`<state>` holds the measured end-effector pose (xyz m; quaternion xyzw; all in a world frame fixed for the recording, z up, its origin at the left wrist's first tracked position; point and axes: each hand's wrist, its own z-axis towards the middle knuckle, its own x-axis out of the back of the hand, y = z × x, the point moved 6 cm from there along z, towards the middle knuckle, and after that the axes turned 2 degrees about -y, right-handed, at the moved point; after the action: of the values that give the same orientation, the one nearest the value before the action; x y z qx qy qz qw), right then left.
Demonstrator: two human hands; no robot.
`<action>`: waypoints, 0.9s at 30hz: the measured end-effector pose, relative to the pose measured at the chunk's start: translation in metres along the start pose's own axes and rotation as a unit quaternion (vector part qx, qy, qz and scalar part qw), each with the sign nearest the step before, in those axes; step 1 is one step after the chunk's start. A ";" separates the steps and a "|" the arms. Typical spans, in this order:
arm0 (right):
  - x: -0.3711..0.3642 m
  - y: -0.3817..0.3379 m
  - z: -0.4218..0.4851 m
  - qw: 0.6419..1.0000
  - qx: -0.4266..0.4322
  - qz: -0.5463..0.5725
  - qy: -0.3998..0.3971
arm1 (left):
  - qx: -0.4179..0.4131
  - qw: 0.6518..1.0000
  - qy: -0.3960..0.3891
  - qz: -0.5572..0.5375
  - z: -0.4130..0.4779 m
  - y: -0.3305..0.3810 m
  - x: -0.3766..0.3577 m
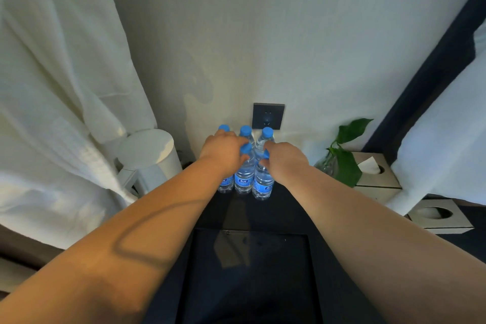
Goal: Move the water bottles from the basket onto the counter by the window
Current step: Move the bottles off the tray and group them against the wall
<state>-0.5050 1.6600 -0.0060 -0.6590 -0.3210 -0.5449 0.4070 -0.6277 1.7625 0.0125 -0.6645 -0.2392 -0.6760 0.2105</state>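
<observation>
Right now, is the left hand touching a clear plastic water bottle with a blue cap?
Touching. The head view shows the left hand wrapped around the front-middle bottle just under its cap.

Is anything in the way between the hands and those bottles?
Nothing visible. The left hand and right hand already rest on the front water bottles standing on the dark counter.

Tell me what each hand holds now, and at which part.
Each hand grips one water bottle near its neck, under the blue cap: left hand the middle front bottle, right hand the right front bottle.

Clear plastic bottles (244, 176); glossy dark counter (286, 208); fluffy robe (52, 92).
</observation>
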 end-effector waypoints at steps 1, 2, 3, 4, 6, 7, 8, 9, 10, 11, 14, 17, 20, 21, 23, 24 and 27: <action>0.001 0.001 0.001 1.000 -0.002 0.004 0.001 | -0.002 1.000 0.003 0.011 -0.001 0.000 -0.002; 0.001 0.002 0.003 1.000 -0.005 0.007 0.003 | -0.003 1.000 0.006 0.016 -0.002 0.000 -0.004; 0.002 0.003 0.004 1.000 -0.005 0.007 0.004 | -0.003 1.000 0.008 0.019 -0.003 0.000 -0.006; 0.002 0.004 0.005 1.000 -0.004 0.006 0.004 | -0.003 1.000 0.007 0.021 -0.004 -0.001 -0.007; 0.001 0.005 0.007 1.000 -0.001 0.008 -0.002 | -0.002 1.000 -0.001 0.023 -0.004 -0.002 -0.007; 0.000 0.005 0.007 1.000 0.003 0.012 -0.005 | -0.001 1.000 -0.006 0.022 -0.003 -0.002 -0.008; -0.001 0.005 0.008 1.000 0.007 0.015 -0.008 | -0.002 1.000 -0.012 0.020 -0.003 -0.002 -0.008; -0.001 0.005 0.010 1.000 0.013 0.013 -0.011 | -0.002 1.000 -0.018 0.017 -0.003 -0.002 -0.007; -0.002 0.004 0.011 1.000 0.019 0.009 -0.014 | -0.002 1.000 -0.024 0.013 -0.003 -0.002 -0.007; -0.001 0.004 0.013 1.000 0.026 0.006 -0.016 | -0.003 1.000 -0.029 0.010 -0.004 -0.002 -0.007; -0.001 0.007 0.014 0.999 0.041 0.016 -0.009 | -0.008 0.999 -0.033 0.012 -0.005 -0.002 -0.008; -0.001 0.013 0.013 0.999 0.014 0.033 0.011 | -0.008 0.999 -0.033 0.009 -0.007 -0.003 -0.008; -0.001 0.015 0.015 0.999 -0.015 0.024 0.023 | -0.008 1.000 -0.030 0.003 -0.007 -0.003 -0.008; -0.001 0.015 0.016 0.999 -0.015 0.022 0.024 | -0.007 0.999 -0.031 0.002 -0.007 -0.004 -0.009; 0.000 0.014 0.017 0.999 -0.011 0.024 0.023 | -0.007 0.999 -0.033 0.001 -0.007 -0.005 -0.009; 0.000 0.014 0.018 0.999 -0.010 0.025 0.022 | -0.007 0.999 -0.033 0.000 -0.007 -0.005 -0.009; 0.000 0.014 0.016 0.999 -0.008 0.030 0.020 | -0.007 0.999 -0.034 0.003 -0.007 -0.005 -0.010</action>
<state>-0.4855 1.6680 -0.0095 -0.6604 -0.2887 -0.5482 0.4243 -0.6364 1.7619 0.0023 -0.6895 -0.2394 -0.6540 0.1991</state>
